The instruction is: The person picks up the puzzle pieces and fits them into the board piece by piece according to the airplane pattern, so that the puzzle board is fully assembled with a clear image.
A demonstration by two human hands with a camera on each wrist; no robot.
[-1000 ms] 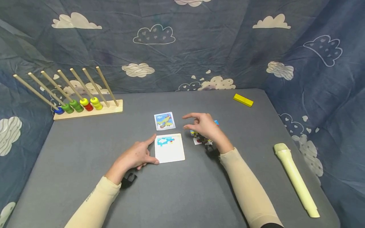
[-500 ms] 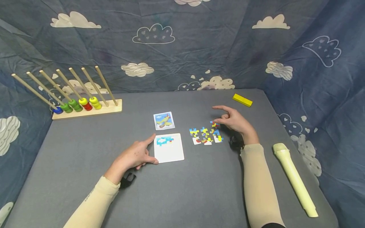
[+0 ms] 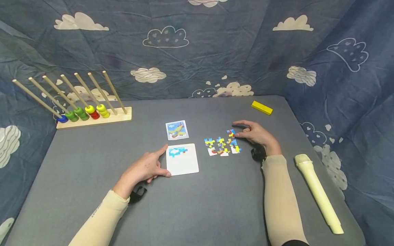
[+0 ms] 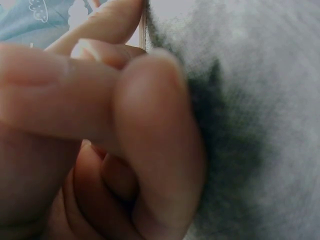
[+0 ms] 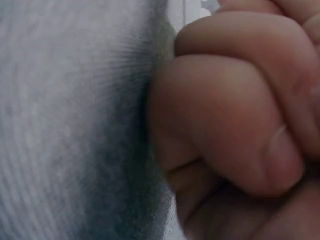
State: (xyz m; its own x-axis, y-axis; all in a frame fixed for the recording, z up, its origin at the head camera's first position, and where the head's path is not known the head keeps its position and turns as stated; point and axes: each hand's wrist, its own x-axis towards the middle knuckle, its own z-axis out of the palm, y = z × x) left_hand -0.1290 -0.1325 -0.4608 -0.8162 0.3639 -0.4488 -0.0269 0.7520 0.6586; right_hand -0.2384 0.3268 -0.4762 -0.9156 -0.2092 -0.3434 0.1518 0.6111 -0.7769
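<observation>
A white puzzle board (image 3: 183, 166) lies flat on the grey table, with joined blue-and-white jigsaw pieces (image 3: 176, 151) along its top. My left hand (image 3: 144, 167) touches the board's left edge, its straight index finger at the upper corner and thumb at the lower one; other fingers curl under in the left wrist view (image 4: 160, 135). Right of the board lie several loose jigsaw pieces (image 3: 221, 141). Beside the topmost red-and-blue jigsaw piece (image 3: 230, 132) is my right hand (image 3: 257, 134), index finger and thumb stretched apart. Its thumb tip is at that piece; contact is unclear.
Behind the board lies a picture card (image 3: 177, 130) of a yellow aeroplane. A wooden peg stand (image 3: 121, 117) with coloured rings is at the back left. A yellow block (image 3: 262, 108) lies back right, and a cream microphone-shaped object (image 3: 320, 194) along the right side.
My right hand has moved right from beside the board, uncovering the loose pieces, then shifted slightly nearer me by the topmost piece. The left hand keeps its place at the board.
</observation>
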